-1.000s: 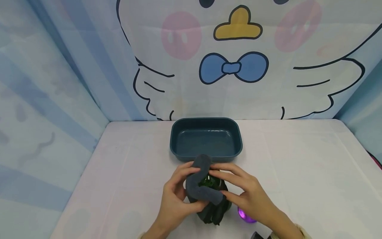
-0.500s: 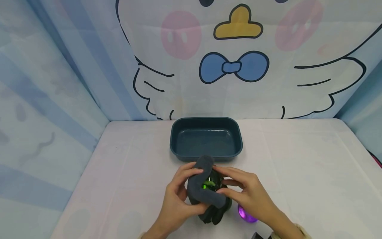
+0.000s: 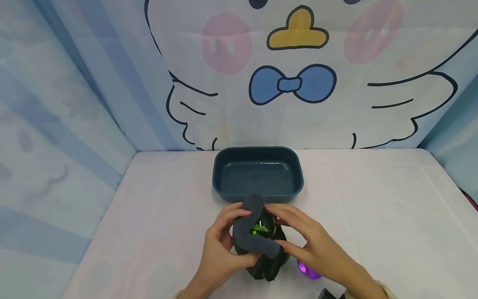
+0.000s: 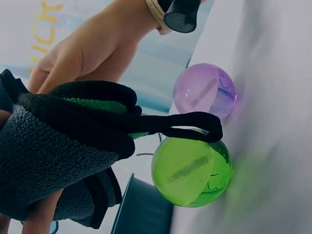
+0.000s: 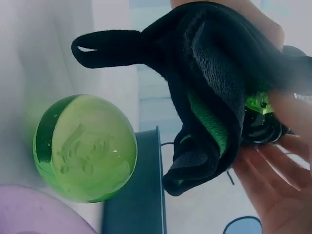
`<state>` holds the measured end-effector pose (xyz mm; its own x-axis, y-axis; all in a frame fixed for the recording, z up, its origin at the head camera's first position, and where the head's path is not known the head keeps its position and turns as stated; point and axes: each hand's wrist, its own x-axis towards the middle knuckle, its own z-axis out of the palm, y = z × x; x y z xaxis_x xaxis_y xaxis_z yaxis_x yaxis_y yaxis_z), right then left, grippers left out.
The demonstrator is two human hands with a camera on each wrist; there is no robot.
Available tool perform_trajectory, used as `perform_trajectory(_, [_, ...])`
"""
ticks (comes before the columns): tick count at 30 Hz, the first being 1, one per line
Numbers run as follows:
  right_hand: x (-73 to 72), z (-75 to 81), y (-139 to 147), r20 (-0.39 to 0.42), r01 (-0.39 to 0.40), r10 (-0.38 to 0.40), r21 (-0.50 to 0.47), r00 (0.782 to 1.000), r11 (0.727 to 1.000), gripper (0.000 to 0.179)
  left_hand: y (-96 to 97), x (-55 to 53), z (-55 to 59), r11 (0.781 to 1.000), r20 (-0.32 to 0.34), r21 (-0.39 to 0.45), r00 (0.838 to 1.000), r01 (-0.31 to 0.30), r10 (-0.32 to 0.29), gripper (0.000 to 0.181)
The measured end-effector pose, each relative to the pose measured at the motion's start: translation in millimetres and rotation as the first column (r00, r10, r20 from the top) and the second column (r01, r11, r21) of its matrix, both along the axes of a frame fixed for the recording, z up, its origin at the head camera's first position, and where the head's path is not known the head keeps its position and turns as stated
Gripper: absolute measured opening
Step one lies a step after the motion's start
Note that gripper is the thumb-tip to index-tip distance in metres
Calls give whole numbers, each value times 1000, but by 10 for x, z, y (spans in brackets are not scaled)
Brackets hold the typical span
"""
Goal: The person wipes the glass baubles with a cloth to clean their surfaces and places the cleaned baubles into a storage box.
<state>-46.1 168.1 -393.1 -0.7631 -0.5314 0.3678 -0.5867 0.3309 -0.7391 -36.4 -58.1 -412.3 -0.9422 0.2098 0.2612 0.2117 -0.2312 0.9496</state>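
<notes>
A dark grey towel [image 3: 244,232] with a black edge and hanging loop [image 4: 190,126] is bunched in my left hand [image 3: 220,245], its fingers and thumb curled round it. Nestled in the towel's fold sits a shiny dark round object with bright green inside [image 3: 262,226], partly covered. My right hand [image 3: 317,245] pinches this round object between fingers and thumb at its right side. Below the towel, a see-through green ball [image 5: 85,148] rests on the table. Beside it lies a see-through purple ball [image 4: 204,91], partly hidden under my right hand in the head view.
A dark teal rectangular basin [image 3: 257,176] stands just beyond my hands. The table [image 3: 373,207] has a pale cloth on it. Behind rises a printed backdrop [image 3: 239,120] with a cartoon bow tie. A black device [image 4: 181,17] sits on my right wrist.
The green inside the round object has shifted, so it has turned within the towel. My right fingers have changed their places on it. The towel moved slightly right, then back left.
</notes>
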Motion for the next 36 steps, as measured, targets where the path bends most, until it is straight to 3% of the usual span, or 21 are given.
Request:
perform_trajectory(3, [-9, -24, -11, -101, -10, 7, -31, 995, 999, 61, 3, 2, 1, 1000, -5, 4, 1000, -5, 5, 66])
perform_trajectory(8, [-42, -80, -69, -283, -68, 39, -93, 958, 993, 46, 8, 8, -2, 1000, 16, 9, 1000, -2, 2, 65])
perform_trajectory(12, [-56, -104, -95, -327, -72, 28, -123, 944, 990, 44, 2, 8, -9, 1000, 19, 5, 1000, 7, -7, 65])
perform_trajectory(17, [-51, -111, -99, -289, -71, 26, -146, 957, 987, 47, -10, 13, 0, 1000, 11, -7, 1000, 14, -14, 64])
perform_trajectory(23, [-22, -102, -83, -139, -19, -1, -146, 990, 989, 57, -11, 28, 15, 999, -8, -36, 1000, 15, -15, 63])
perform_trajectory(29, [-27, -119, -77, -92, 22, -36, -147, 995, 989, 63, -9, 24, 31, 998, -18, -60, 999, 25, -27, 63])
perform_trajectory(36, [-19, -109, -83, -43, 26, -32, -139, 999, 990, 65, -4, 11, 28, 1000, -28, -19, 1000, 11, -11, 65])
